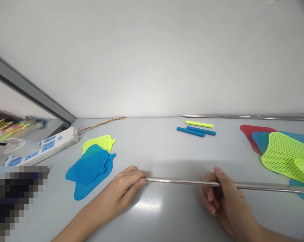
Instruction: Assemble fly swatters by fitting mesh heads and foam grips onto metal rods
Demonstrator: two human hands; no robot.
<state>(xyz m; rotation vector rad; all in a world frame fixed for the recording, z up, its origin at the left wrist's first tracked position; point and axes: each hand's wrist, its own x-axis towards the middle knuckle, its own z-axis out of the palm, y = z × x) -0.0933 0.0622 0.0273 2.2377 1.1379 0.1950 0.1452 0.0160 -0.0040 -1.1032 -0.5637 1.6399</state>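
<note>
A thin telescopic metal rod (182, 182) lies across the grey table (154, 148), reaching to the right edge of view. My left hand (128, 184) pinches its left end with closed fingers. My right hand (217, 193) is wrapped round the rod nearer its middle. Two blue handle sleeves (196, 131) and one yellow sleeve (199, 124) lie at the back, apart from both hands. Blue and yellow mesh swatter heads (92, 166) lie left of my left hand.
A pile of red, blue and yellow swatter heads (284, 153) sits at the right. More metal rods (248, 117) run along the wall. A white power strip (44, 148) with a red-yellow cable is at the left, beside bagged items (8, 126).
</note>
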